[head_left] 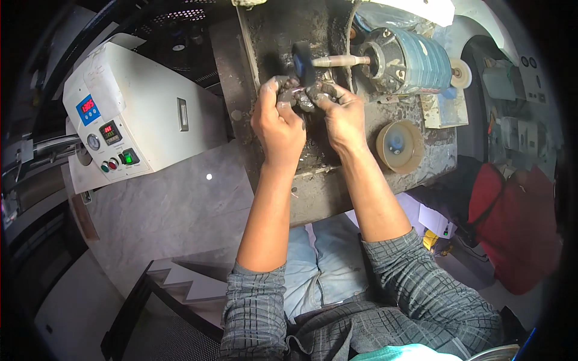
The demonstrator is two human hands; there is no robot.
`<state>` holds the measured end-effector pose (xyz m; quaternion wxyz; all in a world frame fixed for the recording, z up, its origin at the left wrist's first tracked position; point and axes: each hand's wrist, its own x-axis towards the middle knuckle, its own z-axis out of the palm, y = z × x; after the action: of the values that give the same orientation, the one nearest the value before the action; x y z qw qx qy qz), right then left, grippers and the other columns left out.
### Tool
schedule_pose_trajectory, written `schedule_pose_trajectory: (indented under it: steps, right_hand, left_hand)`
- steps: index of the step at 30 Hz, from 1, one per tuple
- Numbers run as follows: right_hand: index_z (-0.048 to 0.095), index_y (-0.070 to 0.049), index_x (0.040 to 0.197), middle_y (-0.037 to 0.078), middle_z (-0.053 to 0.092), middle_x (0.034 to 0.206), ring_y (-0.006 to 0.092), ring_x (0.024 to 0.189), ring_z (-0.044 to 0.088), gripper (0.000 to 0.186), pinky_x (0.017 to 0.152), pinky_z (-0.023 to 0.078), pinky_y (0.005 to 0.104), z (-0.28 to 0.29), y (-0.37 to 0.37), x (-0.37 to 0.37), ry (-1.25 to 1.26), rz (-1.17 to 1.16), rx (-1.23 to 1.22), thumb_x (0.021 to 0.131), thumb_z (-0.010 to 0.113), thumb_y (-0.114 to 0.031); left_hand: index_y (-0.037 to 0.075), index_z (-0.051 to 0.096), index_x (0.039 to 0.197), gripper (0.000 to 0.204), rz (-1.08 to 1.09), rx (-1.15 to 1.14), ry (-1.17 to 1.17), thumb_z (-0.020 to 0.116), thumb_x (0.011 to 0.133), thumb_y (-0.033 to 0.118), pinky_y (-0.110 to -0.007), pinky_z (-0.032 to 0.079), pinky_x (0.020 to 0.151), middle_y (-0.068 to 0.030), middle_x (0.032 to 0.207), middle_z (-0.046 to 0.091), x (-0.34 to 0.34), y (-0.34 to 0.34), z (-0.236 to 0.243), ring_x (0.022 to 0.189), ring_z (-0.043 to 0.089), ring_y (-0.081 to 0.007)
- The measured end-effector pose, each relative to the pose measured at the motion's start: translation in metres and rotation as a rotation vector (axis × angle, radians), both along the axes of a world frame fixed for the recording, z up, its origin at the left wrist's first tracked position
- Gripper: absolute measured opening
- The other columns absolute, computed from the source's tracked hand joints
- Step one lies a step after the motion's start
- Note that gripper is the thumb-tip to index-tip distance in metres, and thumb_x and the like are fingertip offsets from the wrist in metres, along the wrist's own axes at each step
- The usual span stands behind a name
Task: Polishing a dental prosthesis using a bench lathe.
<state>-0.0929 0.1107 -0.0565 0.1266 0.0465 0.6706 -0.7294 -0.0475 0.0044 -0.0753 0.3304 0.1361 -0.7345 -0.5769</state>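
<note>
Both my hands meet at the blackened work tray (265, 24), just below a dark buffing wheel (303, 63). The wheel looks blurred and sits on a tapered spindle (340, 61) coming from the blue bench motor (418, 60). Between my fingertips is a small shiny, dark metal piece (305, 103), its exact kind too small and smeared to make out. My left hand (278, 123) pinches it from the left, fingers curled. From the other side my right hand (344, 117) grips it. The fingertips are coated grey-black. Whether the piece touches the wheel I cannot tell.
A round tan bowl (383, 135) holding cloudy liquid stands right of my right wrist. The motor carries a pale wheel (461, 73) on its far end. A white machine (162, 114) with lit displays is at the left. A person in red (512, 228) is at the right.
</note>
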Motion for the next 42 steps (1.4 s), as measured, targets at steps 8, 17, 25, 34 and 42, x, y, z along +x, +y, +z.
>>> schedule_pose_trajectory:
  steps: [8,17,25,34,42]
  right_hand:
    - [0.073,0.004,0.095,0.005,0.073,0.086,0.0089,0.078,0.064,0.017,0.074,0.052,0.0236,-0.002,0.000,-0.002,-0.065,-0.038,-0.117,0.082,0.062,0.006]
    - [0.052,0.003,0.130,0.031,0.046,0.132,0.0448,0.125,0.049,0.076,0.106,0.044,0.0432,0.006,-0.009,0.000,0.514,0.743,0.950,0.060,0.082,0.000]
    - [0.071,0.000,0.105,0.023,0.069,0.098,0.0368,0.094,0.068,0.034,0.085,0.055,0.0405,0.025,0.038,0.010,0.570,0.634,0.725,0.072,0.065,0.006]
    - [0.064,0.010,0.111,0.031,0.065,0.109,0.0434,0.102,0.064,0.045,0.096,0.051,0.0428,0.030,0.030,-0.008,0.831,0.606,0.684,0.070,0.060,-0.008]
    - [0.072,0.001,0.107,0.011,0.075,0.093,0.0130,0.084,0.066,0.026,0.080,0.051,0.0290,0.012,0.034,-0.023,0.253,0.363,0.304,0.083,0.062,-0.002]
  left_hand:
    - [-0.005,0.058,0.112,0.038,0.063,-0.236,-0.035,0.044,0.079,-0.016,-0.034,0.054,0.082,-0.0178,0.099,0.069,0.001,-0.007,0.014,0.088,0.071,-0.0257]
    - [-0.006,0.059,0.113,0.037,0.097,-0.330,-0.018,0.046,0.080,-0.014,-0.037,0.054,0.083,-0.0221,0.100,0.069,0.024,-0.025,0.012,0.092,0.070,-0.0336]
    - [-0.005,0.062,0.113,0.040,0.009,-0.356,-0.040,0.048,0.076,-0.014,-0.043,0.055,0.081,-0.0234,0.103,0.067,0.027,-0.032,0.007,0.093,0.068,-0.0396]
    - [-0.009,0.059,0.113,0.039,-0.139,-0.018,-0.117,0.040,0.081,-0.019,-0.028,0.051,0.088,-0.0151,0.104,0.068,0.012,-0.015,0.007,0.096,0.066,-0.0175]
    - [-0.012,0.052,0.113,0.033,-0.111,0.264,-0.060,0.041,0.084,-0.020,-0.026,0.048,0.089,-0.0151,0.104,0.065,-0.010,0.002,0.022,0.100,0.064,-0.0160]
